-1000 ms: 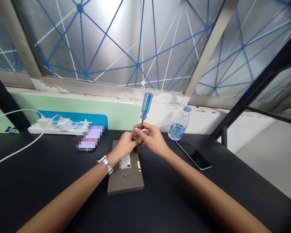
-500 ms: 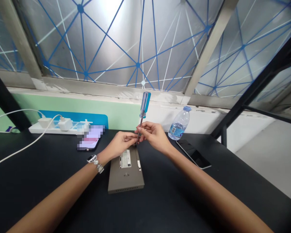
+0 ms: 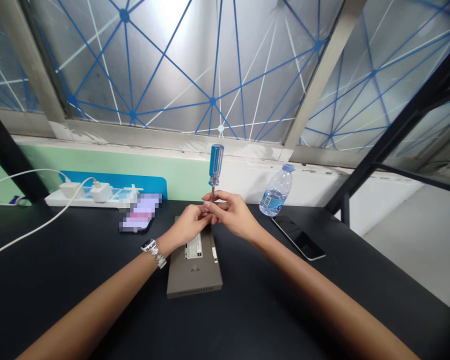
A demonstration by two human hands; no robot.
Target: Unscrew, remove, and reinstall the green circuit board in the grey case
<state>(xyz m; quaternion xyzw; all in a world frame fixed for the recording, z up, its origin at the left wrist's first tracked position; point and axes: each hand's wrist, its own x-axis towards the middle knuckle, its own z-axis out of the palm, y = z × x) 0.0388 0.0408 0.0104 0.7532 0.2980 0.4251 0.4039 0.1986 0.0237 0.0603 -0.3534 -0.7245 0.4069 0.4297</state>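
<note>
A screwdriver (image 3: 216, 164) with a blue and clear handle stands nearly upright over the far end of a flat grey-brown device (image 3: 195, 280). My right hand (image 3: 230, 212) is closed round its metal shaft, below the handle. Beside it my left hand (image 3: 189, 224), with a silver watch (image 3: 153, 250) on the wrist, is pinched close to the lower shaft. What lies between the left fingertips is hidden, as is the screwdriver's tip. The device rests on the black table with a white label (image 3: 194, 248) facing up.
Left of the device, a phone (image 3: 140, 212) with a blurred screen lies before a white power strip (image 3: 108, 197) with plugged-in chargers and cables. To the right stand a water bottle (image 3: 276, 192) and a dark-screened phone (image 3: 300, 237). A windowed wall borders the table's back.
The screwdriver's handle has swung left, from a rightward lean to nearly upright. My left hand has shifted slightly right and closer to my right hand. The device lies where it was.
</note>
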